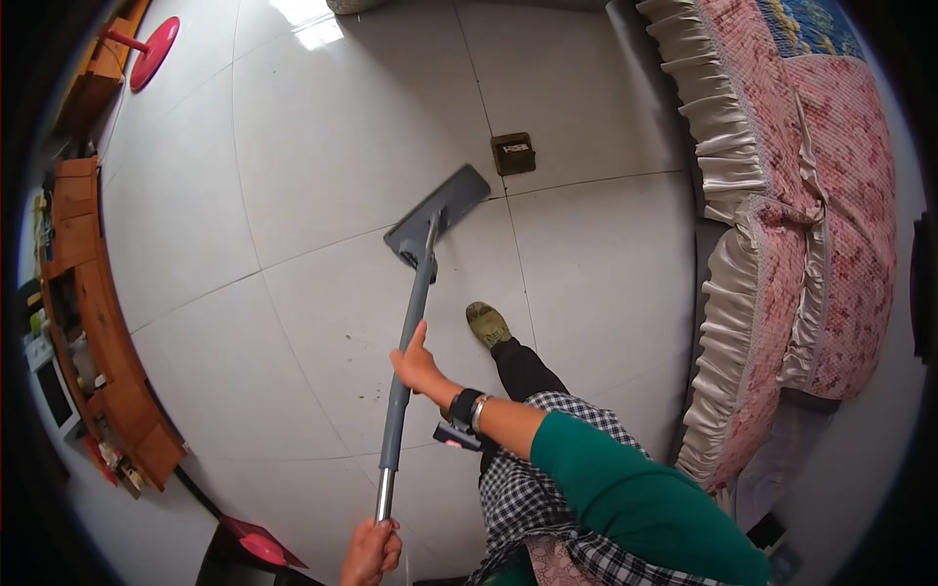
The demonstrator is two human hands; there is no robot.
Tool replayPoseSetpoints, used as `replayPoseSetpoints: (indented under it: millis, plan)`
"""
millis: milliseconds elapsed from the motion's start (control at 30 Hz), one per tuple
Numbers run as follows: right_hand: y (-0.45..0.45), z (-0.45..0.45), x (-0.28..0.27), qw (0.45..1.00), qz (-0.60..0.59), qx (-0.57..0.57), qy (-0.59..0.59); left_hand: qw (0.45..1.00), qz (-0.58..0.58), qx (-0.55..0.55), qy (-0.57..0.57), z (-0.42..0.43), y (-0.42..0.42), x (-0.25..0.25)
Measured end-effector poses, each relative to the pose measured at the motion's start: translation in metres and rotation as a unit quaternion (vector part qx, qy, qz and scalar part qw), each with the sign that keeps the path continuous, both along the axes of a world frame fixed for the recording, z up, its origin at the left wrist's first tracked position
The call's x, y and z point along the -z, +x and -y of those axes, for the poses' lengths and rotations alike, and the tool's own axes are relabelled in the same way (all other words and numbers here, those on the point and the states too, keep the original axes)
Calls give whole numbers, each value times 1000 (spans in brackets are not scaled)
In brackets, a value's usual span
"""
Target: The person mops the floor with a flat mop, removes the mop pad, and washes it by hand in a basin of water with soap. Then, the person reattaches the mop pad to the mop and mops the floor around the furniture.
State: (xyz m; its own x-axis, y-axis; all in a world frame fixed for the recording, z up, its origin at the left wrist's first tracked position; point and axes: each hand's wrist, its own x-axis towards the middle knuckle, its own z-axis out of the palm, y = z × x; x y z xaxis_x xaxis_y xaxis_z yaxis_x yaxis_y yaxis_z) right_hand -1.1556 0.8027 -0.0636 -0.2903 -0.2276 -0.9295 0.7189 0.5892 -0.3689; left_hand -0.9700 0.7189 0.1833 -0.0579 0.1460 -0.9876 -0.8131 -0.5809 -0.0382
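A flat mop (404,386) with a grey rectangular head (459,192) lies across the middle of the view, its head on the tiled floor. Near the bottom edge, my left hand (371,553) is closed round the silver upper end of the pole. Further down the pole, my right hand (420,366) wraps round the grey section, thumb stretched along it. A dark band and a bracelet circle my right wrist. Just past the mop head, a small dark square tray (513,154) with something pale in it sits on the floor.
My shoe (487,324) stands right of the pole. A sofa or bed with a ruffled pink cover (772,254) lines the right side. Wooden cabinets (112,322) run along the left. A red round-topped item (156,54) is at upper left, a red dustpan-like item (262,543) at lower left.
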Motion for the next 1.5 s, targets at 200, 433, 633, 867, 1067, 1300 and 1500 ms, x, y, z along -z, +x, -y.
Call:
replayPoseSetpoints:
  millis: [200, 433, 633, 867, 1067, 1300, 1500]
  plan:
    - [51, -44, -7, 998, -24, 48, 40, 999, -1, 46, 21, -27, 17, -24]
    - [63, -127, 43, 959, -187, -102, 186, 993, -16, -82, 88, -105, 73, 44]
    - [121, -87, 11, 941, -140, -283, 125, 946, -14, -304, 107, -176, 151, 30]
    - [267, -46, -3, 840, -88, -534, 43, 908, 103, -406, 20, -252, 240, 5]
    - [390, -7, 28, 790, -54, -607, -69, 882, 193, -427, -49, -266, 258, 31]
    - [295, -4, 6, 865, -98, -476, -127, 927, 168, -333, -37, -268, 214, 68]
    - [75, -19, 11, 921, -212, -323, 41, 985, -15, -163, 58, -232, 149, 108]
